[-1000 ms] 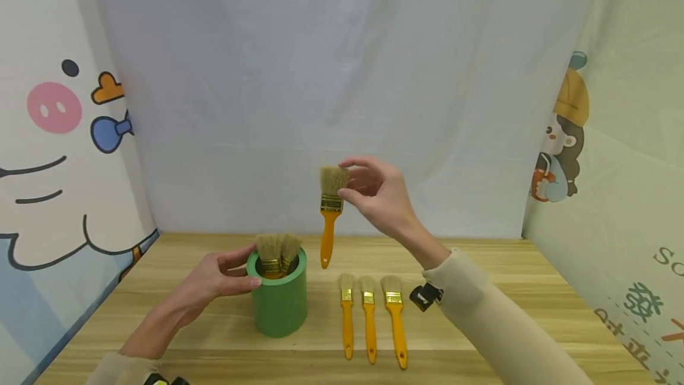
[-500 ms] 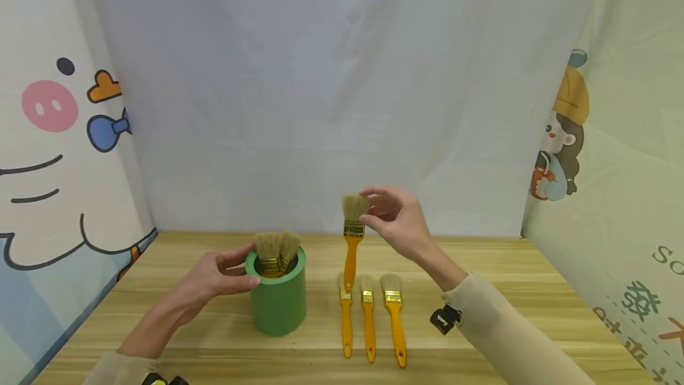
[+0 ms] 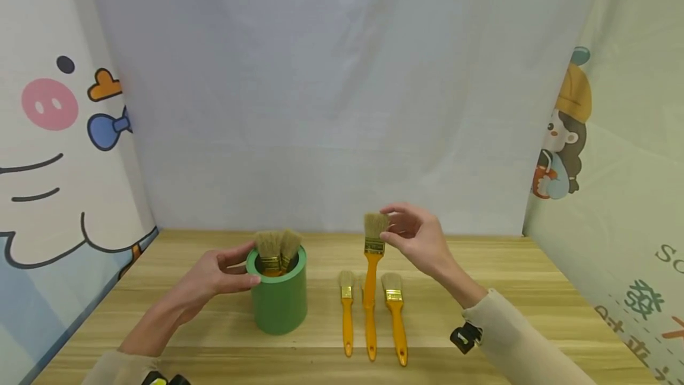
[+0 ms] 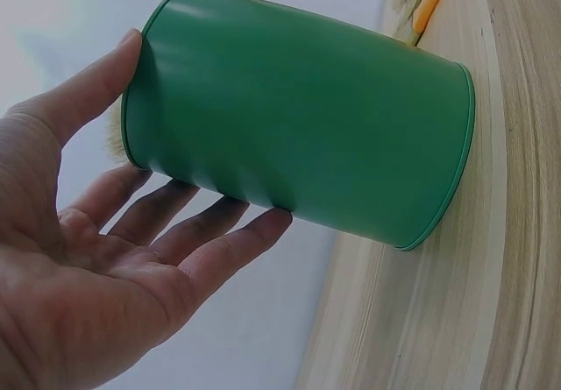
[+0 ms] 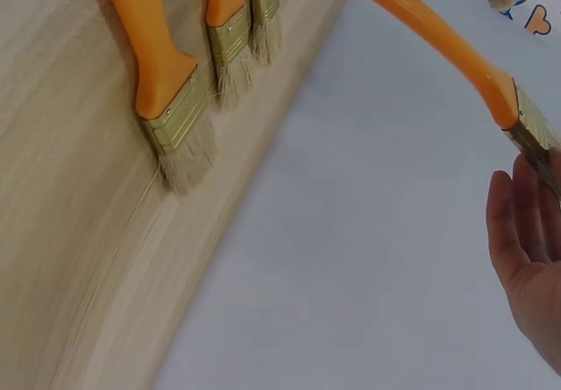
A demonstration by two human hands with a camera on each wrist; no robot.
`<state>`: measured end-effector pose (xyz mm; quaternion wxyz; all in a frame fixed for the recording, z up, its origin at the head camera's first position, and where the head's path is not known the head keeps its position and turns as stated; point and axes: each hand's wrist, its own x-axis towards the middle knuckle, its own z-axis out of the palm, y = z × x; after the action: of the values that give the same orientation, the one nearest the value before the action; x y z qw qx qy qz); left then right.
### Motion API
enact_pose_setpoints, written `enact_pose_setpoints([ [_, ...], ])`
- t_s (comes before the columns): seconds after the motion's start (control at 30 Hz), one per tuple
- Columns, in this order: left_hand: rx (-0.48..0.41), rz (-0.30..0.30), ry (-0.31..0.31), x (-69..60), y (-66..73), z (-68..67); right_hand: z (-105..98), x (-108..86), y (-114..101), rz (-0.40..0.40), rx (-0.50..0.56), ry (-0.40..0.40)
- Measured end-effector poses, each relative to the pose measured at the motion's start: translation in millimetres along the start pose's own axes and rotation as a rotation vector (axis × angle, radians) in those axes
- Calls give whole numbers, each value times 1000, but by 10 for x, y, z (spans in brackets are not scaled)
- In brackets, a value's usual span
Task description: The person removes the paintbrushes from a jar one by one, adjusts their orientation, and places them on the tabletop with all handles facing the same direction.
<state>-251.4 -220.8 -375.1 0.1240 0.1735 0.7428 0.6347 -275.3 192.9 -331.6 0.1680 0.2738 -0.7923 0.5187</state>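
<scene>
My left hand (image 3: 216,275) holds a green can (image 3: 279,308) upright on the table, thumb at the rim and fingers along its side in the left wrist view. Two paintbrushes (image 3: 269,245) stand in the can, bristles up. My right hand (image 3: 422,239) pinches another paintbrush (image 3: 371,269) near its bristles and metal band, with the orange handle hanging down. Behind that handle, the middle paintbrush (image 3: 371,340) on the table is partly hidden. To either side lie a narrower left paintbrush (image 3: 347,314) and a wider right paintbrush (image 3: 397,319), bristles pointing away from me.
A wooden table (image 3: 470,319) carries everything. White cloth (image 3: 342,88) hangs along its far edge. Printed cloths with cartoon figures (image 3: 558,129) stand at the left and right sides.
My right hand has moved right and down with its paintbrush, from beside the can to over the middle paintbrush. My left hand and the can have stayed in place.
</scene>
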Motion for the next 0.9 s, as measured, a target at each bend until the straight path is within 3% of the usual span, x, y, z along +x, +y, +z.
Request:
enact_pose_setpoints([
  [0.5, 0, -10, 1, 3, -7, -9, -333, -232, 173, 112, -40, -6],
  [0.9, -4, -14, 4, 4, 3, -6, -598, -386, 334, 250, -32, -89],
])
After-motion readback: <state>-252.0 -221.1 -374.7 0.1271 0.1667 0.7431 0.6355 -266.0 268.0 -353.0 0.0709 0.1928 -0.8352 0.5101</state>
